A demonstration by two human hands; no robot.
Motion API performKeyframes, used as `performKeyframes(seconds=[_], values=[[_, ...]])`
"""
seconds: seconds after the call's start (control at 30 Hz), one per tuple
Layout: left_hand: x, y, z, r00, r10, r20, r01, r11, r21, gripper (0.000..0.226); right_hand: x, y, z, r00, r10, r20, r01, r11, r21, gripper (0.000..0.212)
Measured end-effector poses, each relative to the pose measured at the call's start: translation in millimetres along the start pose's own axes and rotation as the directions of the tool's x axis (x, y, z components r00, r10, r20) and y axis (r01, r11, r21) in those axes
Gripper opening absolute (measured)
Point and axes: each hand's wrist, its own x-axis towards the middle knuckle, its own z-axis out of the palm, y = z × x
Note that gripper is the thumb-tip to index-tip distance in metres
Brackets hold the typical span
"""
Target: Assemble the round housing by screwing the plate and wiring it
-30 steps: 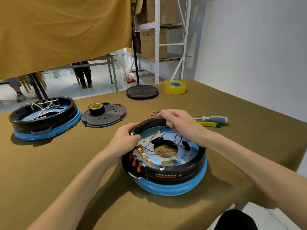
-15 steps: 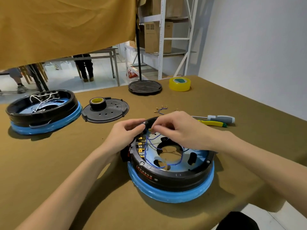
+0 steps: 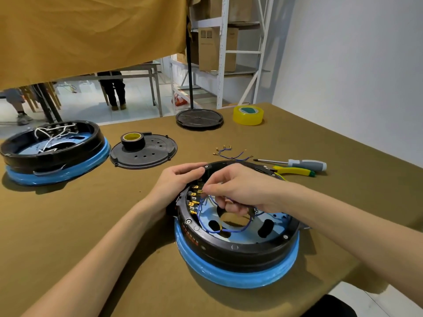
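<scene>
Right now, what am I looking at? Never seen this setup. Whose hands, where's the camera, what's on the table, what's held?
No robot here: a person works bare-handed, filmed by one wide-angle camera on their head, looking forward and down. The left hand grips the rim of the round housing, a black ring on a blue base. The right hand reaches inside and pinches a blue wire near the row of gold terminals. On the brown table lie a second housing with white wires, a black plate carrying a roll of black tape, yellow tape, spare wires, a screwdriver and yellow-handled pliers.
</scene>
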Motion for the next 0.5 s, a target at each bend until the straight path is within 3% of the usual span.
performKeyframes(seconds=[0.5], values=[[-1, -3, -1, 1.0, 0.005, 0.004, -0.005, 1.0, -0.027, 0.019, 7, 13, 16, 0.999, 0.003, -0.045, -0.006, 0.999, -0.049, 0.017]])
